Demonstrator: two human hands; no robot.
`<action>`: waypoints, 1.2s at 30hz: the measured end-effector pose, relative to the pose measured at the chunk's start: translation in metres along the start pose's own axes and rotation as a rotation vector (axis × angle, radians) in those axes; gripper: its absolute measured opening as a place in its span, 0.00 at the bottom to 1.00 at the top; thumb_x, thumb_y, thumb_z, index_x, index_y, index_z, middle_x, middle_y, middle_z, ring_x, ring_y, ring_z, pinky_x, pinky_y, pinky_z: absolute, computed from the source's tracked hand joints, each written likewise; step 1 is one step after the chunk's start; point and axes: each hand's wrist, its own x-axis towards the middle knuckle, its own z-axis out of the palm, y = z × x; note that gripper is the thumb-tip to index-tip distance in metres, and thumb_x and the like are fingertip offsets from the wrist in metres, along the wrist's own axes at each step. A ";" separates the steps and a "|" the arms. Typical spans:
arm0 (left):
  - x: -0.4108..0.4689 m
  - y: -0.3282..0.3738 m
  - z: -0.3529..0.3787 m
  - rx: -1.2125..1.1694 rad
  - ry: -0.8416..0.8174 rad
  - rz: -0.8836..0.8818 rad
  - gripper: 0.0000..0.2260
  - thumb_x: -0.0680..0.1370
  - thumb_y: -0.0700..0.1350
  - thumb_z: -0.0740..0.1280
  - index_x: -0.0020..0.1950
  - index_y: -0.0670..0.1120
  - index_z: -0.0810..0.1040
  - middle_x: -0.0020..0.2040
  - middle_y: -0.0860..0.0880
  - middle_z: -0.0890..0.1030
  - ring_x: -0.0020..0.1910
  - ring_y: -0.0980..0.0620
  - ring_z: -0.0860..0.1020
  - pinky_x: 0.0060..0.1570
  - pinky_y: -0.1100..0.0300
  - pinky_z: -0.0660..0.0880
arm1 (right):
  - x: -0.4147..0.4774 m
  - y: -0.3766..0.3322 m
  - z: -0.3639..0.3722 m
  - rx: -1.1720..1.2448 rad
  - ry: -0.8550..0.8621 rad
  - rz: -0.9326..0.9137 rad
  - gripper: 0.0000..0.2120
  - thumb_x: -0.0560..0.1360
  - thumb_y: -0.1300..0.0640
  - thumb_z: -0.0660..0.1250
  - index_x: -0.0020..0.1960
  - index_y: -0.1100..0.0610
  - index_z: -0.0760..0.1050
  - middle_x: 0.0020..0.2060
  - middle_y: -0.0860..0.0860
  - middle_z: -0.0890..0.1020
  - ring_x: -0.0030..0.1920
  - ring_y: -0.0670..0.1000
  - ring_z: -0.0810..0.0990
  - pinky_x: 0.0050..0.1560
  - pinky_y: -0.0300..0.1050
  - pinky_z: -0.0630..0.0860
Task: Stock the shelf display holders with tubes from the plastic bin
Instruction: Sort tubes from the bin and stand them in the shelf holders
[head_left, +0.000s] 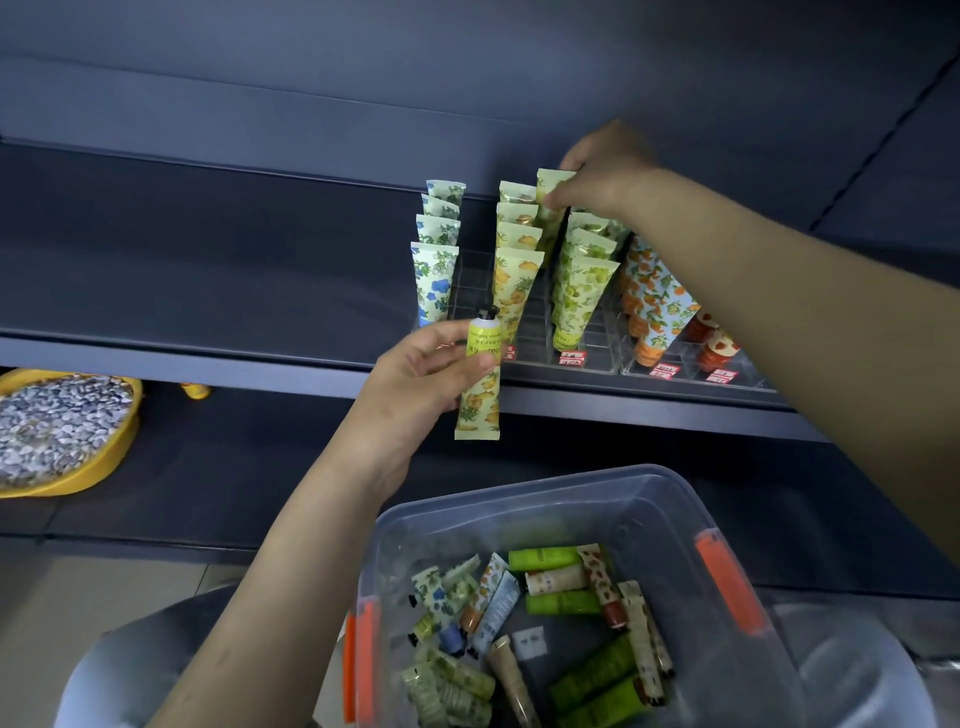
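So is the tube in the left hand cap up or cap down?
Cap up. The left hand holds the yellow fruit-print tube upright with its black cap on top and the flat crimped end hanging below.

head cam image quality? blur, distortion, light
Head view: wide-angle lens bends the shelf edge. The right hand on the green tube looks soft. The left hand and its pineapple-print tube are sharper. Light is dim, flat, without glare. Price tags are unreadable.
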 end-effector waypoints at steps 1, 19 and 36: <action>0.000 -0.001 0.000 0.007 0.000 -0.002 0.12 0.75 0.45 0.69 0.59 0.53 0.78 0.52 0.55 0.84 0.45 0.62 0.80 0.44 0.63 0.70 | 0.000 0.001 0.002 -0.008 0.003 0.004 0.20 0.67 0.49 0.76 0.56 0.54 0.80 0.56 0.52 0.80 0.59 0.54 0.76 0.59 0.48 0.74; 0.005 0.001 0.002 0.005 -0.009 0.010 0.12 0.76 0.43 0.68 0.60 0.48 0.77 0.52 0.52 0.84 0.44 0.61 0.80 0.45 0.61 0.72 | 0.011 0.006 0.004 -0.030 -0.077 -0.009 0.09 0.67 0.50 0.75 0.45 0.50 0.81 0.51 0.50 0.83 0.54 0.54 0.80 0.58 0.48 0.76; -0.026 0.028 0.009 -0.585 0.188 0.160 0.07 0.76 0.36 0.68 0.45 0.44 0.71 0.53 0.40 0.79 0.55 0.44 0.81 0.53 0.55 0.79 | -0.109 -0.013 -0.051 0.310 -0.193 -0.277 0.12 0.72 0.46 0.70 0.51 0.51 0.82 0.48 0.45 0.84 0.52 0.43 0.80 0.54 0.35 0.73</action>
